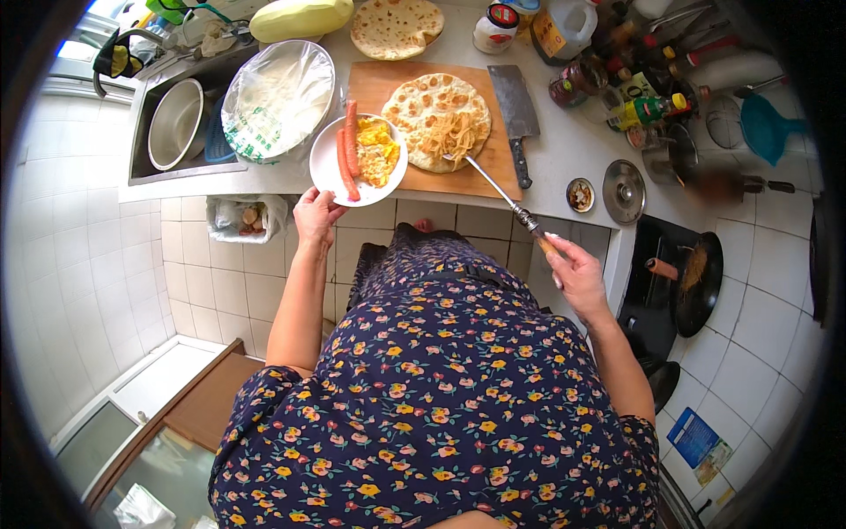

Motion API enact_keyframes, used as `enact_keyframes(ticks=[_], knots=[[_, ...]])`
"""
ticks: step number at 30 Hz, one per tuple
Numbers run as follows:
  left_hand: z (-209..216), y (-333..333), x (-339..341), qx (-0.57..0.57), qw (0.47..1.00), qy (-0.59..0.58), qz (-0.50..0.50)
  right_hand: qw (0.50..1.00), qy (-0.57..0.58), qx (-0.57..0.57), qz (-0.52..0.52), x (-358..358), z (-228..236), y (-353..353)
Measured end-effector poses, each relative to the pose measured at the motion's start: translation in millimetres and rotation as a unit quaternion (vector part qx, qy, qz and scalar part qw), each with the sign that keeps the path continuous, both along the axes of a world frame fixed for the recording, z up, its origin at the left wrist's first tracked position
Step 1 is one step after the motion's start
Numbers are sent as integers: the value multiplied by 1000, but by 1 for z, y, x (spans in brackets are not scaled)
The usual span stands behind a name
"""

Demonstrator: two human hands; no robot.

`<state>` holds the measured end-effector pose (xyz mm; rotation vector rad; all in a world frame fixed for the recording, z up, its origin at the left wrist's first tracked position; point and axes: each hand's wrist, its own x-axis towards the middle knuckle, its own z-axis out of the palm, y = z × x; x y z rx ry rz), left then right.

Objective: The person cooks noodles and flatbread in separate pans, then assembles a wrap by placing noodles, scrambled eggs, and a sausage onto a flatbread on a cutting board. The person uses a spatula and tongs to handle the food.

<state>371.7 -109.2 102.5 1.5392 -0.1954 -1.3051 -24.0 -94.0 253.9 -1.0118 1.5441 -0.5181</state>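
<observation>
My left hand (pixel 317 217) grips the lower rim of a white plate (pixel 326 172), tilted a little over the counter's front edge. Two sausages (pixel 350 150) and yellow scrambled egg (pixel 379 152) lie on it. In my right hand (pixel 575 271) is the handle of a long metal spatula (pixel 493 183); its far end touches a heap of pale brown shreds (pixel 451 134) on a round flatbread (pixel 414 106). That flatbread rests on a wooden cutting board (pixel 370 81). A cleaver (pixel 515 110) lies along the board's right side, its black handle toward me.
Another flatbread (pixel 397 26) sits behind the board. On the left are a plastic-covered bowl (pixel 280 101) and the sink with a metal basin (pixel 176 123). Bottles and jars (pixel 577 81) crowd the right, near a metal lid (pixel 624 190). A frying pan (pixel 709 295) stands on the stove.
</observation>
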Motion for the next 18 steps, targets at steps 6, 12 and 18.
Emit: enact_keyframes(ticks=[6,12,18], knots=[[-3,-10,2,-6,1000,11,-6,987,-57,147,-40,11,34,-25],[-2,-14,2,-3,1000,6,-6,972,-103,204,-48,14,51,-40],[-4,-11,1,4,1000,11,-14,961,-152,229,-31,2,53,-45]])
